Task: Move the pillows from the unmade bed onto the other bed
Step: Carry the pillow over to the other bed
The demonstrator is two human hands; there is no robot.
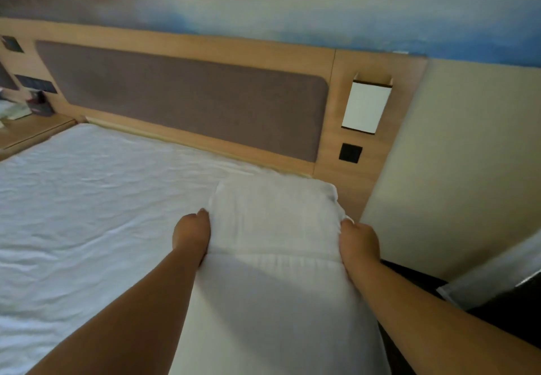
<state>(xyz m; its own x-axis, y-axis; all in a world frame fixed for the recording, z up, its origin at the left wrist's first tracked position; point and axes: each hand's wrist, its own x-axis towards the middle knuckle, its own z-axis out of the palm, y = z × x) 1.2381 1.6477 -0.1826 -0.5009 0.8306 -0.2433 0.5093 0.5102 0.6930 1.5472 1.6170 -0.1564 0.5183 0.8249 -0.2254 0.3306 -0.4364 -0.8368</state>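
Note:
A white pillow [275, 228] stretches from the bottom of the view up to the bed's right head corner, lying lengthwise between my arms. My left hand [191, 235] grips its left side and my right hand [358, 243] grips its right side, fingers pressed into the fabric. The pillow's far end rests on or just above the white sheet of the bed [87, 199], close to the headboard. The bed shows a wrinkled fitted sheet and no other pillow in view.
A wooden headboard [181, 102] with a brown padded panel runs behind the bed. A white wall lamp [366, 105] and a black switch [350, 152] sit on its right end. A bedside shelf [26, 128] with small items is at far left. Dark floor lies right of the bed.

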